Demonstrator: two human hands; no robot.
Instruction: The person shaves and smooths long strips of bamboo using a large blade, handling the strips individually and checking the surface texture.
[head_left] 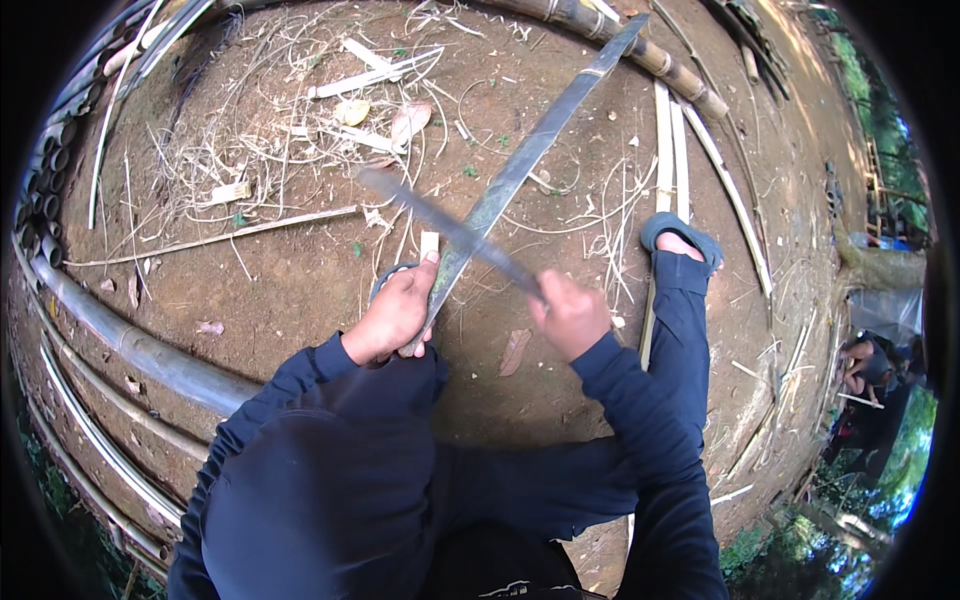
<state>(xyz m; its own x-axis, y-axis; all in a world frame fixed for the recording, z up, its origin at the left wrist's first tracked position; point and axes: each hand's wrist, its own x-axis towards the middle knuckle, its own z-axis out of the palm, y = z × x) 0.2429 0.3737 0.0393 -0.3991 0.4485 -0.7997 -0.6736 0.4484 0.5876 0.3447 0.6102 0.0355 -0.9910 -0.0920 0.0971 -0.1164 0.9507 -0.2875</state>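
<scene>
My left hand [392, 318] is closed around the near end of a long, greenish-grey split bamboo strip [535, 148]. The strip slants up and away to the right, its far end lying over a thick bamboo pole [665, 65]. In my right hand [572, 313] is a machete [425, 208], its handle hidden in my fist. The dark blade, smeared by motion, points up and left and crosses over the strip just beyond my left hand. By my left thumb shows a small pale piece of bamboo [430, 243]; whether I hold it cannot be told.
Thin shavings [270, 150] and pale offcuts litter the dirt ground ahead. A thick grey bamboo pole [150, 335] lies at left, near stacked bamboo tubes [45, 190]. Pale strips [672, 150] lie beyond my sandalled right foot [683, 243]. Another person [868, 365] sits far right.
</scene>
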